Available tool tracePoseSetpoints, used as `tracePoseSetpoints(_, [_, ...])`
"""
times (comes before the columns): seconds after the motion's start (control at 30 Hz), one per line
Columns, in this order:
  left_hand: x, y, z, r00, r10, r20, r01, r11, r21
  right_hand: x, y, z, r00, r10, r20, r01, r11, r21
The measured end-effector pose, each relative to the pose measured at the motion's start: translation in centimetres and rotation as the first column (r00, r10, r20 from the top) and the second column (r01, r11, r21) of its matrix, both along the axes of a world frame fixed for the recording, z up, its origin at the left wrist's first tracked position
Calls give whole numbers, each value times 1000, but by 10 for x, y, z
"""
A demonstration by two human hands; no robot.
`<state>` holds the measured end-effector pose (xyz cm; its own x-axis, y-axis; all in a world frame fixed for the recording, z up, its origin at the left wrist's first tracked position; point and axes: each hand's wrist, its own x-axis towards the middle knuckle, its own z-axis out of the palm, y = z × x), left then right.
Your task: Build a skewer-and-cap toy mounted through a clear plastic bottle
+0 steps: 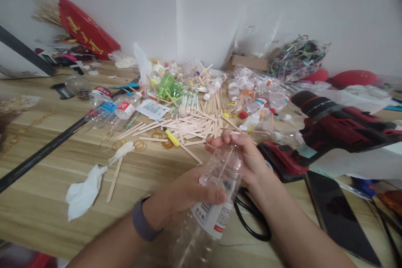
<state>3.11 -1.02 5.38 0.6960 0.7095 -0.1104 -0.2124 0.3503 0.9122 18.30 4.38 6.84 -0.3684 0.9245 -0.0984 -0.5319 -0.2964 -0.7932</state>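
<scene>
The left hand [191, 190] clasps the clear bottle [213, 217] at mid-body. The right hand [243, 157] has its fingers [221, 138] clenched round the neck just above, with a thin stick [225, 163] slanting inside the bottle below them.

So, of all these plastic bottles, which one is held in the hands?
The clear bottle with the white-and-red label, bottom centre: the left hand and right hand grip it, with a thin stick inside. The other bottles lie on the table.
</scene>
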Motion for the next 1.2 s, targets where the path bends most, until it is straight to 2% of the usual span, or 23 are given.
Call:
tracePoseSetpoints(0.1, [-2,2,-4,998,68,-12,-66,994,89,0,0,1,999,-14,33,16,998,-54])
tracePoseSetpoints(0.2, [-3,0,-10,970,182,-161,-146,967,209,-3,-2,3,997,-33,71,42,991,-126])
tracePoseSetpoints(0.3, [-4,-7,-11,865,352,-359,-231,912,339,-6,-4,6,995,-51,87,63,989,-136])
tracePoseSetpoints(0.4, [-3,-12,-7,775,455,-439,-271,866,421,-7,-5,8,992,-76,104,87,990,-107])
tracePoseSetpoints(0.43, [-3,-11,-5,785,444,-432,-264,871,415,-7,-5,8,991,-83,106,93,991,-92])
tracePoseSetpoints(0.5, [-4,-7,0,870,344,-354,-210,907,366,-4,-5,7,995,-68,73,73,996,-57])
tracePoseSetpoints(0.57, [-7,-2,2,965,161,-205,-100,955,281,-1,-5,4,1000,2,-17,-2,1000,3])
tracePoseSetpoints(0.6, [-8,0,1,991,74,-115,-46,973,225,1,-5,3,997,52,-66,-49,998,38])
tracePoseSetpoints(0.67, [-10,1,-3,995,-99,17,98,994,50,1,-5,1,983,136,-121,-124,987,99])
tracePoseSetpoints(0.73, [-11,0,-9,973,-209,98,218,971,-97,1,-7,1,981,166,-99,-154,981,122])
tracePoseSetpoints(0.77, [-11,0,-11,962,-247,116,261,957,-126,0,-7,1,984,166,-70,-158,980,118])
tracePoseSetpoints(0.87, [-8,0,-10,974,-210,82,218,971,-99,0,-8,4,990,139,12,-139,987,76])
tracePoseSetpoints(0.97, [-6,3,-4,998,-63,-7,63,996,66,1,-8,6,995,95,33,-96,995,7])
tracePoseSetpoints(1.07, [-5,5,-3,998,32,-49,-24,986,163,-1,-8,8,998,42,47,-38,996,-78])
tracePoseSetpoints(1.2, [-6,5,-2,988,92,-127,-60,971,231,-6,-9,13,999,3,47,2,993,-115])
